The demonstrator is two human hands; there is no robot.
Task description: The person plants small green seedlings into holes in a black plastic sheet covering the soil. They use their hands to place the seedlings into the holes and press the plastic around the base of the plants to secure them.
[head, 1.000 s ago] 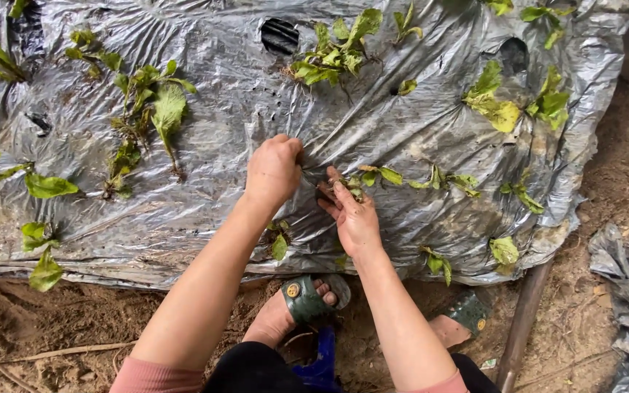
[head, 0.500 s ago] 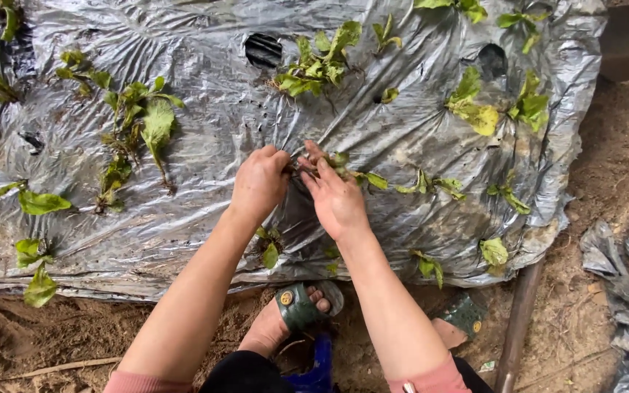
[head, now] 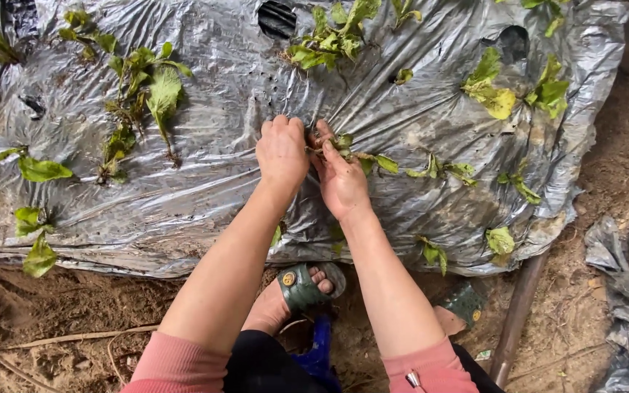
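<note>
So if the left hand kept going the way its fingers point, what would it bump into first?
The left hand points up the bed, knuckles on the grey plastic sheet. Going straight on, it would slide over bare sheet, then probably meet the clump of green leaves by the dark hole. Depth is hard to judge.

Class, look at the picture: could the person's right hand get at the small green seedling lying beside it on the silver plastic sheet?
Probably yes: the right hand already touches the small green seedling on the silver plastic sheet, with nothing between them.

You are looking at bare brown soil (head: 60,306) lying below the silver plastic sheeting (head: 205,175), under flat daylight.
</note>
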